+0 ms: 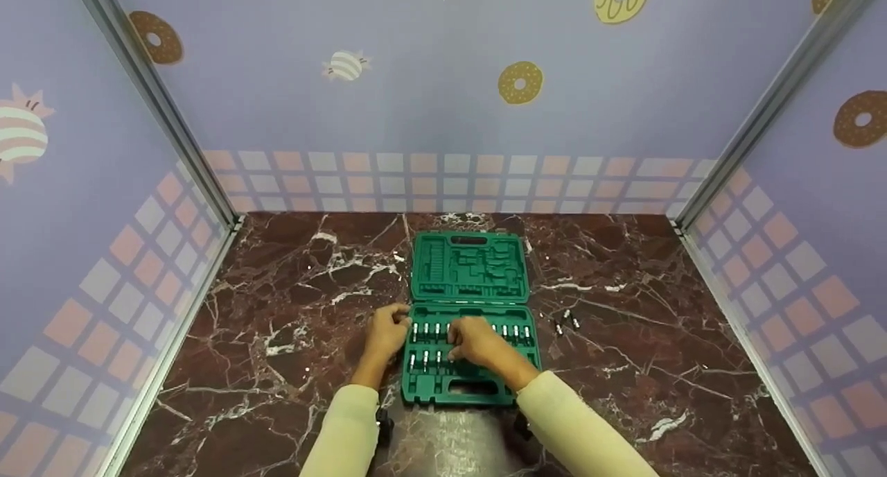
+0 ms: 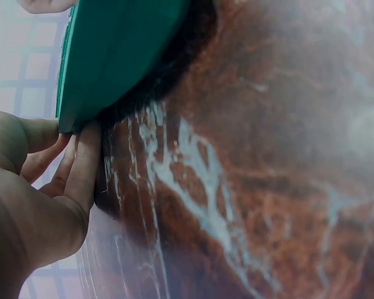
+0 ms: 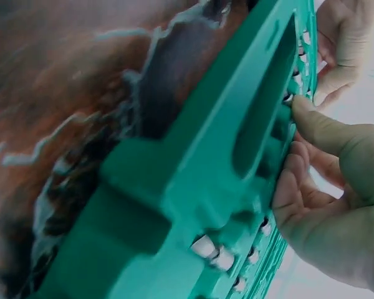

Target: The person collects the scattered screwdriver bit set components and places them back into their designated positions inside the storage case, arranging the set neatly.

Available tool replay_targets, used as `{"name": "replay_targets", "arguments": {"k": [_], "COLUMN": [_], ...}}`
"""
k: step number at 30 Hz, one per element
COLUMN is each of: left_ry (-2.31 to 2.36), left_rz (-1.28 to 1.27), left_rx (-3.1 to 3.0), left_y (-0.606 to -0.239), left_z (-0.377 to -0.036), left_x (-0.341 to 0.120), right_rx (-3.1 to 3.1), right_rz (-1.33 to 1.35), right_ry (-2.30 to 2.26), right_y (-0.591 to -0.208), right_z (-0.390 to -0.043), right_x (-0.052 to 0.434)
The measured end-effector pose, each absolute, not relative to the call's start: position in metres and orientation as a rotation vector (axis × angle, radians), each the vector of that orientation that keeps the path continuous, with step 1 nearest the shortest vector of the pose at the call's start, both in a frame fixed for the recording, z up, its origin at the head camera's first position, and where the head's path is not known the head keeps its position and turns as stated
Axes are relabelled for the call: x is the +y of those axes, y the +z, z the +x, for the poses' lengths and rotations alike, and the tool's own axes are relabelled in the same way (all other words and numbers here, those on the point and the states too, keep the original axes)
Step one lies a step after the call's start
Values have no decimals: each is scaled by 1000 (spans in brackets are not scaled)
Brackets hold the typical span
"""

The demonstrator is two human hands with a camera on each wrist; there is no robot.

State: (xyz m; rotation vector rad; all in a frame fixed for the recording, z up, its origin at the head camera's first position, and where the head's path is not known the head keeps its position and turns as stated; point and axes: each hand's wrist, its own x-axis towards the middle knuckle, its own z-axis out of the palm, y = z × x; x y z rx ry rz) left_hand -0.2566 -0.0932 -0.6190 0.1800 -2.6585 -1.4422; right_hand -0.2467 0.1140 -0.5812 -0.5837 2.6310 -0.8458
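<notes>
Your cream sleeves come in from the near edge of the dark red marble tabletop (image 1: 277, 366), and both hands are on the open green plastic tool case (image 1: 470, 310), which sits in the middle of the tabletop, a bit nearer the front edge than the back.

Your left hand (image 1: 388, 330) is parked at the case's left edge, about where the lid hinges onto the tray. From the left wrist view your fingers (image 2: 81, 168) are curled, with the tips touching the case's corner right where it meets the marble, so it's more bracing than grabbing.

Your right hand (image 1: 477, 342) lies on top of the lower tray, over the rows of small silver sockets (image 1: 426, 329). The right wrist view shows your thumb (image 3: 327, 124) pressing down at a socket slot with the other fingers loosely bent. Can't tell if you've actually pinched a socket.

A few loose silver bits (image 1: 566, 319) lie on the marble just off the case's right edge.
</notes>
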Motion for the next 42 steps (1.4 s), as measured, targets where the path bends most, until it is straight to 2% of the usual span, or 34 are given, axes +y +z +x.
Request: {"name": "replay_targets", "arguments": {"k": [8, 21, 30, 42], "left_ry": [-1408, -1410, -1382, -1413], "left_rz": [169, 138, 158, 162], "left_rx": [-2679, -2672, -2671, -2681], "left_y": [-620, -619, -619, -619], "left_z": [-258, -260, -260, -258], "left_x": [-94, -94, -92, -94], "right_rx": [2629, 2687, 2690, 2973], "right_rz": [-605, -871, -855, -763], "right_ry": [-856, -981, -1112, -1341], "right_y": [-583, -592, -583, -585], "right_z": [-246, -236, -231, -226], "right_x": [116, 133, 158, 219]}}
